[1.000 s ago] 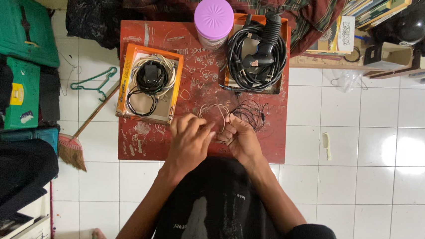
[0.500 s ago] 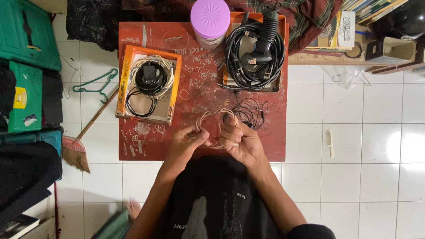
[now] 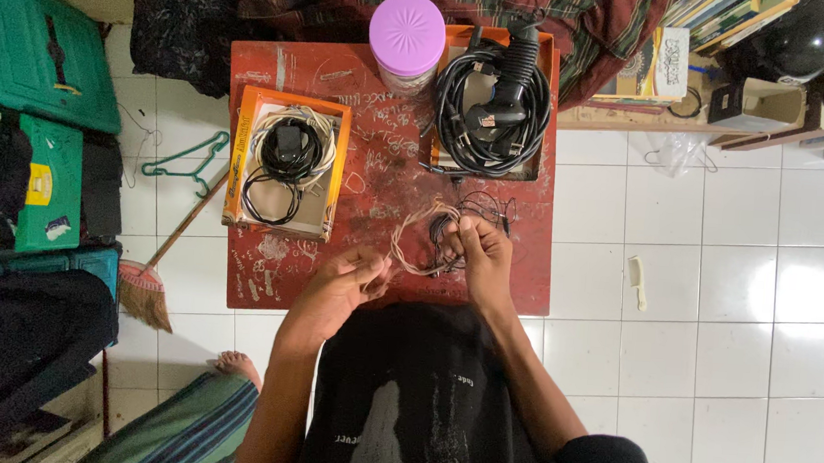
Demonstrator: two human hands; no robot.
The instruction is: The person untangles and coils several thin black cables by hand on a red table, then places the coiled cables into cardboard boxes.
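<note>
Thin cable (image 3: 421, 237), pale and looped, is held above the near edge of the small red table (image 3: 378, 161), just in front of the person's dark shirt. One end of the loop is pinched between thumb and fingertips of the left hand (image 3: 340, 289); the remaining fingers of that hand are curled inward. The other side of the loop is gripped by the right hand (image 3: 478, 255), whose fingers are pressed together around a small bundle of strands (dark wires are mixed in with the pale one, and where one ends and the next begins cannot be told). A loose tangle of thin dark wire (image 3: 486, 208) lies on the table just beyond the right hand.

Further back on the table, an orange tray (image 3: 286, 165) on the left is seen to contain a coiled black cable with an adapter. A second orange tray (image 3: 494, 102) on the right is filled with a thick black cord and a black tool. Between them, at the far edge, a jar with a purple lid (image 3: 406, 33) stands upright. A broom (image 3: 153, 276) and a green hanger (image 3: 185, 158) lie on the white tiled floor to the left of the table.
</note>
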